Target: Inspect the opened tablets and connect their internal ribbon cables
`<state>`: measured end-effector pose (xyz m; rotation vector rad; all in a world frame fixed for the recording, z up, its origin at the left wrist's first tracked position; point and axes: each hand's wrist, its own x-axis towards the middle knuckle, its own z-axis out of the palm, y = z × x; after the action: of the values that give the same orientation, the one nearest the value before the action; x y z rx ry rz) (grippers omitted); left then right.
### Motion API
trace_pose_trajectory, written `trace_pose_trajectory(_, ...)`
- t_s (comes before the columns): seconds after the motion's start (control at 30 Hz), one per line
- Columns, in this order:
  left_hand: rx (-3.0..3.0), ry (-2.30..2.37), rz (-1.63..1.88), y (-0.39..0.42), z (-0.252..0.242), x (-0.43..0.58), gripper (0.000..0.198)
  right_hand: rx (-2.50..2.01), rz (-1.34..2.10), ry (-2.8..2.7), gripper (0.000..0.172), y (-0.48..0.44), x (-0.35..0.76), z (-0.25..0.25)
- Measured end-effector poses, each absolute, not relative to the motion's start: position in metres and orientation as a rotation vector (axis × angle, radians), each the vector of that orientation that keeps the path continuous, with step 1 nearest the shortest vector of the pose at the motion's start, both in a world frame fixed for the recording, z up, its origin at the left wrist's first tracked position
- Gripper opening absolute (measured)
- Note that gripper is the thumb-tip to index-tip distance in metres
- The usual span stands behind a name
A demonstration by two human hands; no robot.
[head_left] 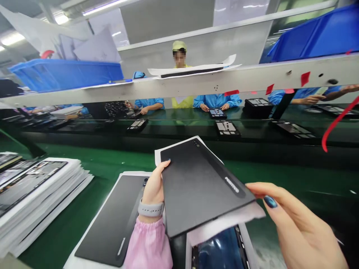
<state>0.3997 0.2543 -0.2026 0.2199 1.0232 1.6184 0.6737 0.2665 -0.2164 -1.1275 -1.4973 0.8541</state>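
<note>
My left hand (153,186), with a grey watch band and pink cuff, grips the left edge of a black tablet back cover (196,186) lifted off its white protective sheet (224,224). At the cover's lower right corner my right hand (291,220) pinches it with thumb and fingers. A second black cover (114,220) lies flat on white film on the green mat below my left wrist. A dark glossy tablet screen (218,250) shows under the raised cover.
A stack of white-edged sheets (33,198) sits at the left. Beyond runs a dark conveyor (179,127) with black trays (227,129). People in blue sleeves (215,101) work across it. Blue bins (64,74) rest on the overhead shelf (196,84).
</note>
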Motion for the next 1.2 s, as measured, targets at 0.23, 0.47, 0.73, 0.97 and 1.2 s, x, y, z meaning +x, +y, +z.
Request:
trace_pose_trajectory(0.23, 0.117, 0.922, 1.668, 0.250, -0.200, 0.398, 0.033, -0.830, 1.623, -1.218, 0.056, 0.276, 0.657, -0.220)
trace_pose_trajectory(0.47, 0.306, 0.789, 1.738, 0.248, -0.209, 0.400, 0.056, -0.704, 1.908, -0.904, 0.045, 0.270, 0.618, -0.203)
trace_pose_trajectory(0.73, 0.290, 0.797, 1.749, 0.255, -0.216, 0.411, 0.046, -0.614, 1.942, -0.699, 0.043, 0.289, 0.615, -0.224)
trace_pose_trajectory(0.97, 0.342, 0.767, 1.660, 0.253, -0.212, 0.419, 0.051, -0.726, 1.947, -0.503, 0.064, 0.279, 0.606, -0.229)
trace_pose_trajectory(1.2, 0.166, 0.760, 1.622, 0.251, -0.201, 0.408, 0.056, -0.847, 1.537, -0.950, 0.047, 0.279, 0.630, -0.216)
